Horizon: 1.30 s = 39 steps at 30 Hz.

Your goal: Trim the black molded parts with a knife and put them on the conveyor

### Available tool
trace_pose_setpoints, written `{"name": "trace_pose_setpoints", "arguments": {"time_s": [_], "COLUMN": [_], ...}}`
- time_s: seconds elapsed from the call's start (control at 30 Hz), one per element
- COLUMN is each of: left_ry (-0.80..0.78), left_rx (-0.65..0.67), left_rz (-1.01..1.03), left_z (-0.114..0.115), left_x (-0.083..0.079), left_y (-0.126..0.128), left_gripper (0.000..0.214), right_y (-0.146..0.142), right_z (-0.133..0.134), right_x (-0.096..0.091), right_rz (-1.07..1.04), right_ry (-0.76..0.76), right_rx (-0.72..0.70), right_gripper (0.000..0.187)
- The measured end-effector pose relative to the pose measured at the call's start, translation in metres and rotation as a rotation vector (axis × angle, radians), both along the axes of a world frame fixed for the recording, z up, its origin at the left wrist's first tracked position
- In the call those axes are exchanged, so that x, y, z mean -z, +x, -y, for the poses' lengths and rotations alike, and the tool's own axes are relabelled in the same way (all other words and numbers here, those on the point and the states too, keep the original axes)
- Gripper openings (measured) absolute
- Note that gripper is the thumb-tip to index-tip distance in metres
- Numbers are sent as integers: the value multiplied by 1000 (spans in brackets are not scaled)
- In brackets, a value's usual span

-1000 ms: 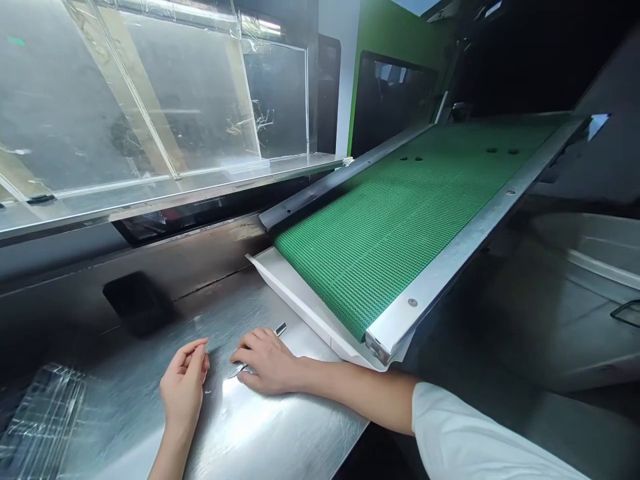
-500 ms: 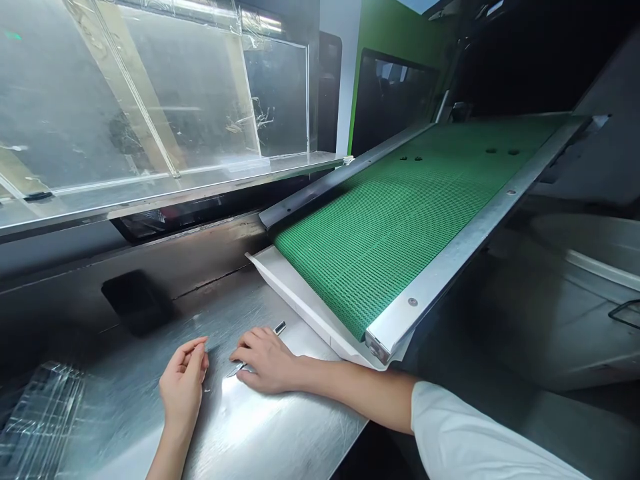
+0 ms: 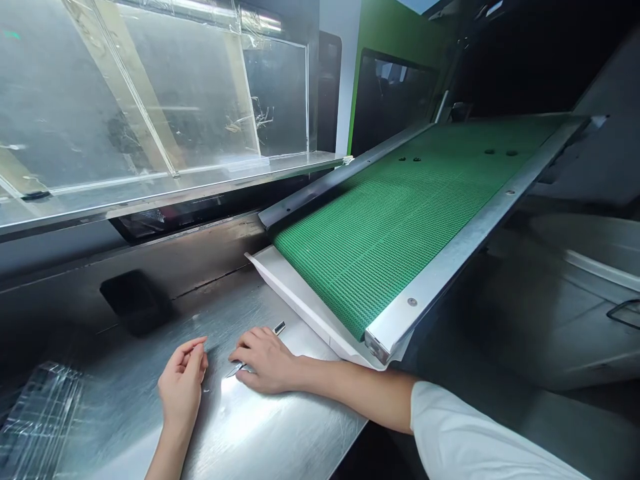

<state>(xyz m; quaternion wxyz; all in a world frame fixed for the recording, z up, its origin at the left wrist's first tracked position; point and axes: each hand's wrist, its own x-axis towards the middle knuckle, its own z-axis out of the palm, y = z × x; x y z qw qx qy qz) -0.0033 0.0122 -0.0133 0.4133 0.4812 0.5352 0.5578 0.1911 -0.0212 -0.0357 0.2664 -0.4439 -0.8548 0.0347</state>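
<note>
My right hand (image 3: 263,360) rests palm down on the metal table (image 3: 280,427), its fingers curled over a slim craft knife (image 3: 279,327). The knife's pointed silver blade shows past the thumb side, and the end of its handle sticks out beyond the knuckles; the middle is hidden under the hand. To the left, my left hand (image 3: 182,383) is held just above the tabletop, thumb and fingers drawn together in a pinch. Anything between those fingertips is too small or hidden to make out. A tiny pale scrap (image 3: 207,391) lies beside it.
A green conveyor belt (image 3: 370,233) slopes down to a white chute edge (image 3: 305,310) beside my right forearm. Small dark parts (image 3: 409,159) sit high on the belt. Clear plastic trays (image 3: 43,413) lie at the lower left. A large pale tub (image 3: 600,267) stands at right.
</note>
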Motion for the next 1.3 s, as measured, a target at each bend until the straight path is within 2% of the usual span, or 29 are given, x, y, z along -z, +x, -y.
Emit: {"name": "trace_pose_setpoints", "arguments": {"time_s": [0.47, 0.97, 1.3], "left_ry": [-50, -165, -140], "left_rx": [-4, -36, -31], "left_rz": [-44, -71, -123], "left_z": [6, 5, 7], "left_x": [-13, -14, -16], "left_y": [3, 2, 1], "left_gripper": [65, 75, 72], "right_y": [-1, -1, -1], "right_z": [0, -1, 0], "right_x": [-2, -1, -4], "right_rz": [62, 79, 89], "right_ry": [5, -9, -6], "right_rx": [19, 26, 25], "right_gripper": [33, 33, 33]}}
